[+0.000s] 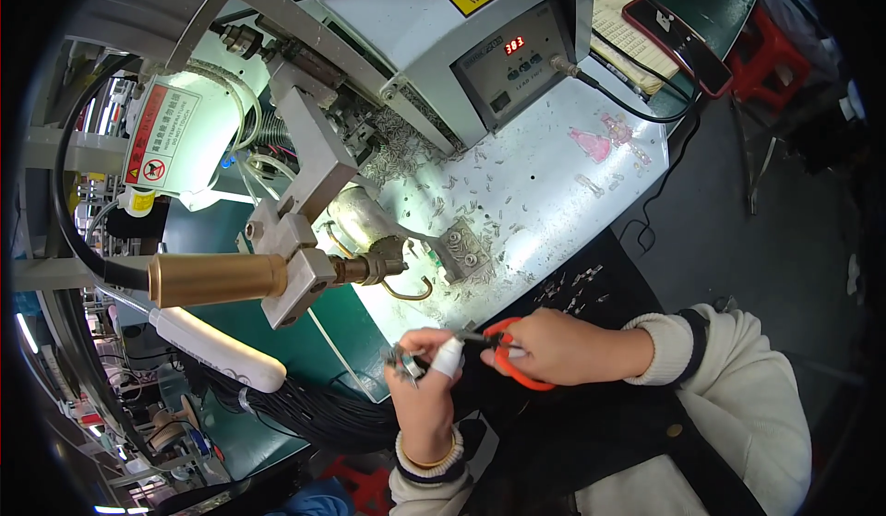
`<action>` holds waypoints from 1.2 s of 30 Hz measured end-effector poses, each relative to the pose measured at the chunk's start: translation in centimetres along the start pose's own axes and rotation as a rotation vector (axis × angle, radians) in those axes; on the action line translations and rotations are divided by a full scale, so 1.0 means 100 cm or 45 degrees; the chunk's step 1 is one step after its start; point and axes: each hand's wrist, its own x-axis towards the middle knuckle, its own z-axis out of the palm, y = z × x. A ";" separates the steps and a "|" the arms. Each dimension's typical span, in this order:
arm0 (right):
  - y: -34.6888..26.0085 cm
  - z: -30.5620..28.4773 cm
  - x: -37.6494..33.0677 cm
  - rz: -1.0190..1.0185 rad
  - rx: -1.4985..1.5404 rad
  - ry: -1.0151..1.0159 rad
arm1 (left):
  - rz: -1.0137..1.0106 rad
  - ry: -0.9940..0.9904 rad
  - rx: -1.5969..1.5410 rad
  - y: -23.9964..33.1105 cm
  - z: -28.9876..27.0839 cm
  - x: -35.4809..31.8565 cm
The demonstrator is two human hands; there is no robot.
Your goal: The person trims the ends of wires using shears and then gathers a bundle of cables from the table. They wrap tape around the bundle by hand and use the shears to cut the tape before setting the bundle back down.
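My right hand (554,345) grips a pair of orange-handled scissors (506,354), blades pointing left toward my other hand. My left hand (426,378) pinches a small metal part with thin wires (403,361) between thumb and fingers; one finger wears a white wrap. The scissor tips meet the left fingers just right of that part. Both hands work low in the view, in front of a white machine bed (544,184) littered with several small wire offcuts. Above them hangs a brass-coloured cylinder tool (217,278) with a metal nozzle and hook (406,287).
A grey control box with a red digit display (514,54) stands at the back. A thick bundle of black cables (314,414) lies left of my left wrist. A white handle (221,350) juts out at left. A phone in a red case (678,45) and a red stool (771,54) are at top right.
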 end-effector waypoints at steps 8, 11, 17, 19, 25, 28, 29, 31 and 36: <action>-0.021 -0.027 0.033 0.060 0.524 0.366 | -0.258 -0.060 -0.512 0.000 0.005 0.056; -0.014 -0.029 0.059 -0.137 0.398 0.512 | -0.288 -0.089 -0.453 -0.002 0.000 0.064; -0.018 -0.039 0.069 -0.036 0.433 0.385 | -0.300 -0.156 -0.349 0.002 -0.007 0.073; -0.015 -0.036 0.069 -0.124 0.312 0.478 | -0.313 -0.180 -0.337 0.003 -0.009 0.074; -0.006 -0.028 0.073 -0.253 0.235 0.577 | -0.284 -0.121 -0.291 0.003 -0.009 0.068; -0.006 -0.028 0.072 -0.294 0.240 0.609 | -0.254 -0.088 -0.245 0.003 -0.008 0.066; -0.006 -0.028 0.072 -0.285 0.239 0.597 | -0.252 -0.083 -0.237 0.003 -0.007 0.066; -0.008 -0.028 0.070 -0.267 0.236 0.572 | -0.246 -0.072 -0.224 0.005 -0.006 0.066; -0.011 -0.028 0.066 -0.220 0.383 0.530 | -0.279 -0.081 -0.148 0.009 -0.005 0.061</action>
